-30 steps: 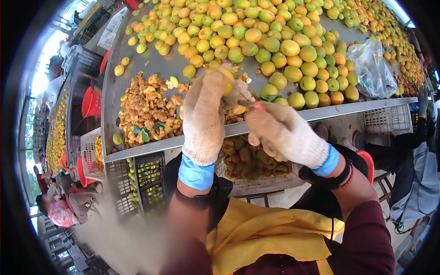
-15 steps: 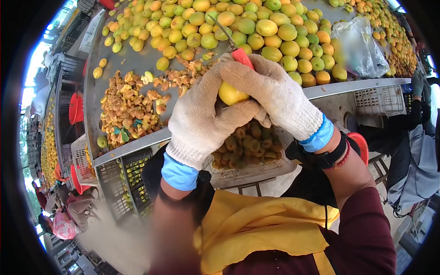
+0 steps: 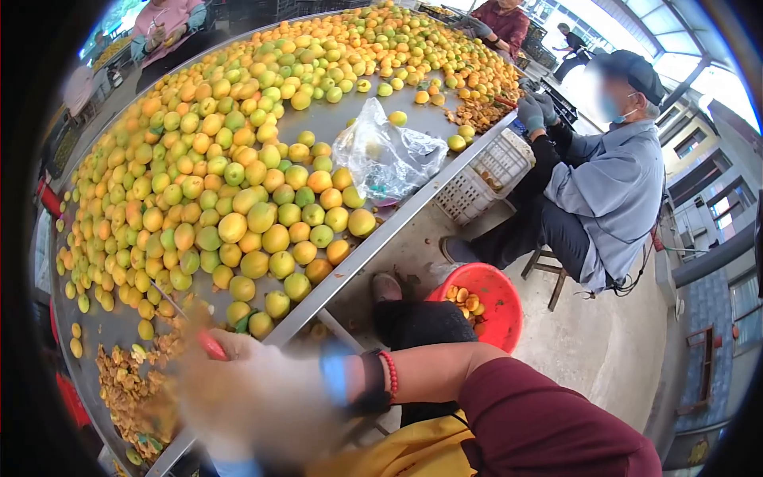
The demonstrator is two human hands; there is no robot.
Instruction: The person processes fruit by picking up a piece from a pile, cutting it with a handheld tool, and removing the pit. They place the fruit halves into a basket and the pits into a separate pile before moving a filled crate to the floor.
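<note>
Lower left, my right hand (image 3: 254,378), in a blurred knit glove with a blue cuff, is closed around a red-handled knife (image 3: 211,345). The knife's thin metal blade points up and left, over the table edge. My left hand is smeared by motion and overlaps the right one; only a pale blue cuff (image 3: 230,467) stands out at the bottom, and its fingers cannot be made out. Nearest to the hands are a heap of brownish-orange fruit scraps (image 3: 131,397) and many yellow-green apricots (image 3: 254,265) on the metal table (image 3: 326,286).
A crumpled clear plastic bag (image 3: 385,151) lies on the table. On the floor stands a red basin (image 3: 497,306) with cut fruit. A white crate (image 3: 501,167) is beside a seated co-worker (image 3: 608,175) in grey gloves. Other people sit along the far side.
The view has swung right, bringing the seated co-worker and red basin into sight. My hands now appear lower left and blurred; the yellow apricot between them before is no longer visible.
</note>
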